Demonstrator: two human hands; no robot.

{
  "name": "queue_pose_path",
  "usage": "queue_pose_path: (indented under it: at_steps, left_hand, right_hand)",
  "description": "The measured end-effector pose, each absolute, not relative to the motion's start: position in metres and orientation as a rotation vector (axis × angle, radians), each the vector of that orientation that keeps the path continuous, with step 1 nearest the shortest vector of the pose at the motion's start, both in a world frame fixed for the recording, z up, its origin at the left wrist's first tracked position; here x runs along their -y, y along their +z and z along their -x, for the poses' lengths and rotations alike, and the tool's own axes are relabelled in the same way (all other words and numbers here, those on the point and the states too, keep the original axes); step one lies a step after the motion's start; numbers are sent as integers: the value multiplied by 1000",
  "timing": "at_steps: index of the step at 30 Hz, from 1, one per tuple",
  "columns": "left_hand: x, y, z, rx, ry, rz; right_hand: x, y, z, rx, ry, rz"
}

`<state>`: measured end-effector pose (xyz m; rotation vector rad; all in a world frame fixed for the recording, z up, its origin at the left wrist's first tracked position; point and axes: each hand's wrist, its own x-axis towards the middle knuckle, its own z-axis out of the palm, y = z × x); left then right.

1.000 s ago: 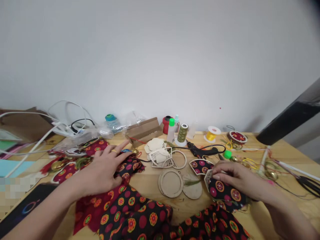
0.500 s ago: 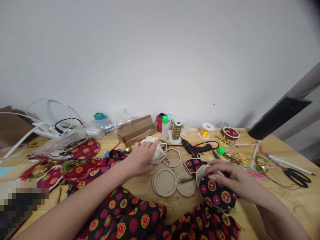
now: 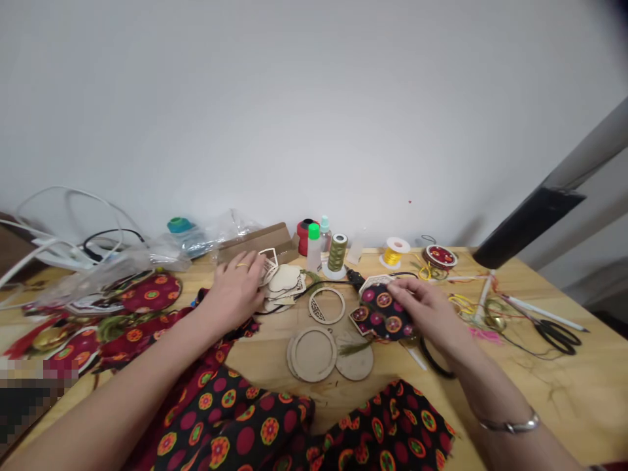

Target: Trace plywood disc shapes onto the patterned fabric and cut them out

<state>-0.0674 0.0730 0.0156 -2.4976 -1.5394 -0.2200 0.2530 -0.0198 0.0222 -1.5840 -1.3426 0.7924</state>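
Head view, and both hands are at work over the bench [image 3: 579, 405]! Take the round, tan wooden disc with a raised rim [image 3: 314, 353] as our landmark. Behind it and to the right, the right hand [image 3: 411, 297] pinches a dark, flower-print cloth piece with a pale latticed edge [image 3: 385, 314], thumb and fingertips closing on its right side. Behind the disc and to the left, the left hand [image 3: 236, 286] lies palm down, fingers close together and curled at a cream openwork wooden frame [image 3: 269, 256]; its fingertips are masked, so I can't call whether it grips.

Scorecard, judging by how things lie: the pinched piece already wears its cloth, and so does the round maroon medallion with a pale rim [image 3: 440, 256], well to the disc's right and behind. Uncovered so far: the disc itself, the tan fretwork ring [image 3: 340, 306] just behind it, and the flat cream cut-outs [image 3: 284, 280] farther back. Plenty of loose black floral fabric [image 3: 245, 425] bunches in front of the disc.

Now the poses! Left forearm slants in long and low from the disc's near left, wrist nearly straight; right forearm, wearing a silver bangle [image 3: 513, 425], angles in from its near right, knuckles up.
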Motion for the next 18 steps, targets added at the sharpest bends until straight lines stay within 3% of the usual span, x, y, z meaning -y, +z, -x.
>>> queue_pose_path:
  at_steps: [8,18]
  left_hand:
    - [1,-16,43,1130,-372,2922]
    - [31,-42,35,1101,-471,2889]
  right_hand:
    - [28,12,-247,1909,392,1769]
    - [46,22,-229,2043,436,2025]
